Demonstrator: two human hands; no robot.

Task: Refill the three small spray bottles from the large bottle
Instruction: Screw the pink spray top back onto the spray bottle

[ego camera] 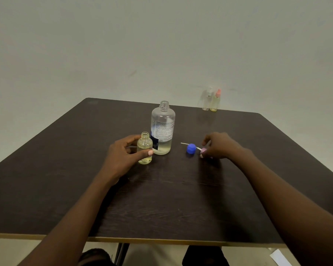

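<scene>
**Holding the uncapped small bottle at centre frame**

Left hand (123, 156) wraps thumb and fingers round the small bottle (145, 148), upright on the table (161, 208), just beside the open large bottle (162, 129). Blue cap (191, 148) lies to the right. Right hand (218, 145) curls over the spray pump (186, 144) end; can't tell if it grips. Two spray bottles (210, 101) stand upper right.

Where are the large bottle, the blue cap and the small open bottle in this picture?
large bottle (162, 129): head view, on its printed label.
blue cap (191, 148): head view, on its rounded top.
small open bottle (144, 145): head view, on its clear body below the neck.
</scene>
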